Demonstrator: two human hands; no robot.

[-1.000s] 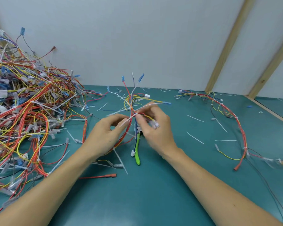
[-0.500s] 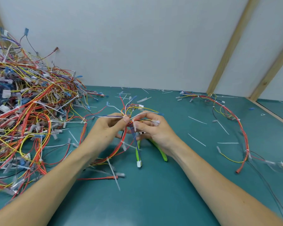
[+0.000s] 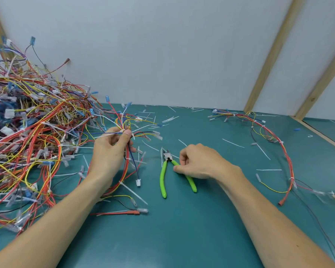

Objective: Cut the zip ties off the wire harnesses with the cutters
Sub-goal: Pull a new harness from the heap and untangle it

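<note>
Left hand (image 3: 109,151) pinches the limp harness (image 3: 124,130) mid-frame; right hand (image 3: 198,163) curls onto the cutters (image 3: 163,171)' stiff green handle.

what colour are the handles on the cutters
Bright green. The cutters lie on the teal table under the right hand, seen in the head view.

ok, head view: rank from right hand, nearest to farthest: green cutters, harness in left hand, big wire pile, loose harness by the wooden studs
1. green cutters: under the right hand, fingers on a handle.
2. held harness: to its left, pinched by the left hand.
3. loose harness: far right of the table.
4. wire pile: far left.
</note>
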